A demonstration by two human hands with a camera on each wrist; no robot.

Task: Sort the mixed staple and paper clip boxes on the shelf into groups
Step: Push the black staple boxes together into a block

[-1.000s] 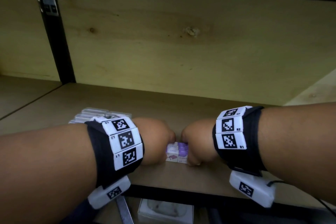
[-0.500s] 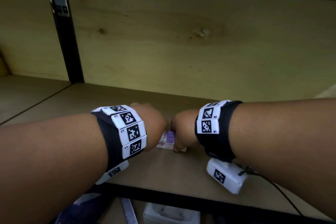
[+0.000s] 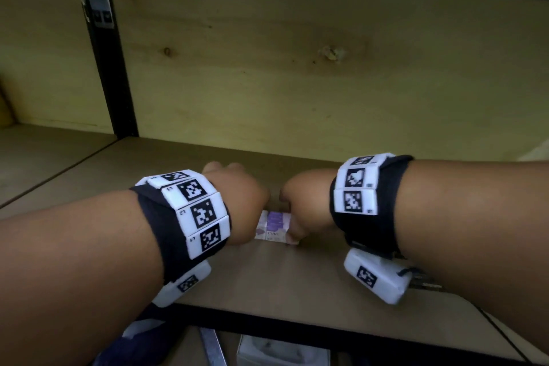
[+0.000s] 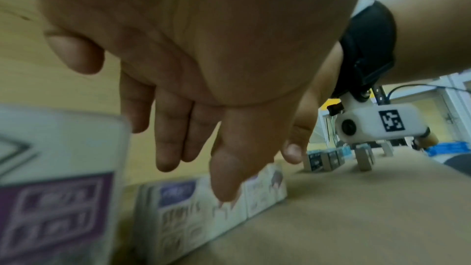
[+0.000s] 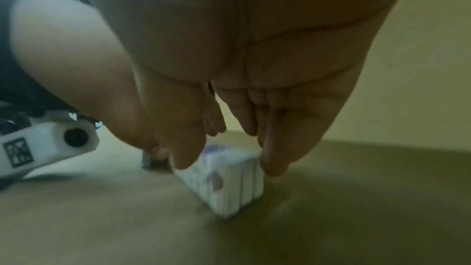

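A short row of white and purple staple boxes (image 3: 273, 227) stands on the wooden shelf (image 3: 297, 285) between my hands. My right hand (image 3: 306, 205) pinches the row (image 5: 229, 178), with the thumb (image 5: 186, 148) on one side and the fingers (image 5: 272, 158) on the other. My left hand (image 3: 237, 202) is at the row's left end. Its fingers (image 4: 173, 138) hang straight, and its thumb (image 4: 229, 178) touches the top of the boxes (image 4: 193, 209). Another staple box (image 4: 56, 188) stands blurred and very near on the left.
The shelf's wooden back wall (image 3: 297, 83) rises close behind the hands, and a black upright post (image 3: 110, 68) stands at the left. Several darker small boxes (image 4: 326, 158) stand farther right along the shelf. The shelf's front edge (image 3: 297, 333) runs below my wrists.
Both hands have moved deeper onto the shelf with the staple boxes between them. The pile of boxes seen beside my left wrist a second ago is now hidden by that arm.
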